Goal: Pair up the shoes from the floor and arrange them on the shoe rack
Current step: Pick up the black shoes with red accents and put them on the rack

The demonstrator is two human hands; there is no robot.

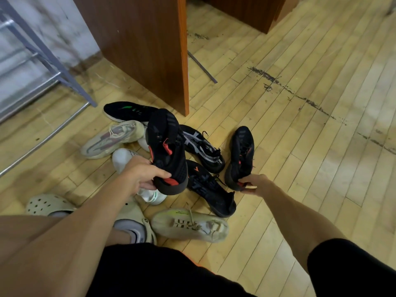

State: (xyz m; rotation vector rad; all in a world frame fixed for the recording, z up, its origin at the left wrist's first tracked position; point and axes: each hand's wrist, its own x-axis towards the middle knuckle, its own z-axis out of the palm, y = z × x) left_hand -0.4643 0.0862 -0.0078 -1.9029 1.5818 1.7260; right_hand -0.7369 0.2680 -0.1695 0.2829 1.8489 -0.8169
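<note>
Pale wooden plank floor (300,146), scuffed with dark streaks; brown wooden cabinet panel (145,50) upright at top centre; grey metal tube shoe rack (42,67) at upper left against a whitish wall, its bars blurred and no shoes visible on it. Shoe pile lies on the floor between rack and person. Left hand (143,174) grips the heel of a black knit sneaker with red accents (167,151), fingers closed around the heel, shoe lifted above the pile with toe pointing away. Right hand (255,184) pinches the red heel tab of the matching black sneaker with red accents (241,155), which rests on the floor at the right of the pile, apart from the others. On the floor: black sneaker with green stripe (126,110) nearest the cabinet, beige knit sneaker (111,138) beside it, black sneaker with white pattern (203,148), black sneaker with orange mark (210,189), cream laced sneaker (190,225) near the person, white sneaker (124,157) partly hidden under the left hand. Beige perforated clogs (49,204) are on the person's feet
</note>
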